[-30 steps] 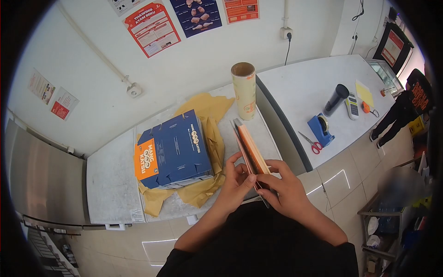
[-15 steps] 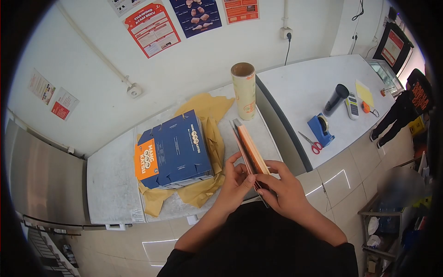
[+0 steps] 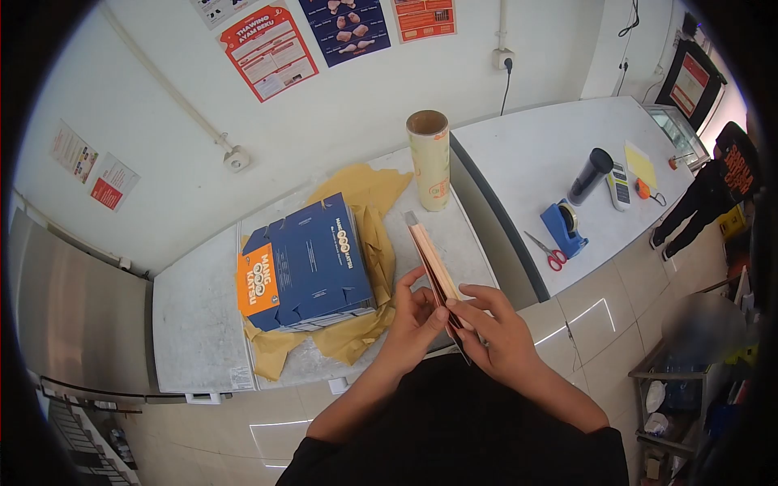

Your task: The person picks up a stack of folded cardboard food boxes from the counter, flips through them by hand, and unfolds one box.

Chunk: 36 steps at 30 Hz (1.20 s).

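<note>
Both my hands hold a narrow folded cardboard box (image 3: 430, 253), seen mostly edge-on, with pale tan edges and a dark gap between its layers. On its near left side my left hand (image 3: 416, 322) is closed, the thumb pressed against it. My right hand (image 3: 492, 330) pinches the opposite side, with its upper fingers lying across the cardboard. The lower end is partly hidden by my fingers. Left of my hands lies a stack of flat blue and orange printed boxes (image 3: 312, 259) on crumpled brown paper (image 3: 356, 336).
A tall roll of film (image 3: 429, 166) stands beyond my hands on the worktop. On the right-hand table are a blue tape dispenser (image 3: 565, 229), red-handled scissors (image 3: 556, 258), a black tumbler (image 3: 591, 176) and a card terminal (image 3: 618, 188). Another person (image 3: 713, 186) stands at far right.
The folded box's layers have come closer together and less orange shows between them. My right fingers have shifted slightly; my left hand stays almost in place.
</note>
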Each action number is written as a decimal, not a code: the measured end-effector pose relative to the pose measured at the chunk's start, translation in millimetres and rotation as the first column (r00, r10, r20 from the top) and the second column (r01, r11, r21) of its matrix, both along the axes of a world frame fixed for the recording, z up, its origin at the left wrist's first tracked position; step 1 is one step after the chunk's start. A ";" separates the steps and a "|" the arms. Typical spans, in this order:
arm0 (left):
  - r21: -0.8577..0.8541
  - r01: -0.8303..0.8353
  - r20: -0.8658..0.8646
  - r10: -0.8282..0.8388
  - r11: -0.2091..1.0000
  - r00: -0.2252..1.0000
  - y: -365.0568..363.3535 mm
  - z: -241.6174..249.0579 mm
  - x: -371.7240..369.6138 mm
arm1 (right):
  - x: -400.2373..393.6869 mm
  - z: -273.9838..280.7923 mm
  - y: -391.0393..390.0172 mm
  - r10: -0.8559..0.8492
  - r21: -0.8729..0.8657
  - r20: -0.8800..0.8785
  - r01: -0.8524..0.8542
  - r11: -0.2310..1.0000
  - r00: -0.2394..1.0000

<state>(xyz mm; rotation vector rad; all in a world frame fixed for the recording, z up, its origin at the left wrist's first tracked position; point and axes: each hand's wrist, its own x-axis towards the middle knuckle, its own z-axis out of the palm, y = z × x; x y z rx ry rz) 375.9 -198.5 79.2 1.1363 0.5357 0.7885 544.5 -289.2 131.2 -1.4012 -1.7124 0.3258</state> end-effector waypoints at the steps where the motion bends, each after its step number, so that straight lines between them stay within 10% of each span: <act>1: 0.013 -0.005 -0.004 0.005 1.000 1.000 -0.1 -0.5 0.1 | 0.2 -0.6 -0.3 -0.003 0.006 0.005 0.003 1.000 1.000; 36: 0.024 0.004 0.015 -0.004 1.000 1.000 0.3 0.3 4.1 | 2.3 -4.2 2.3 -0.023 0.023 -0.016 0.023 0.999 1.000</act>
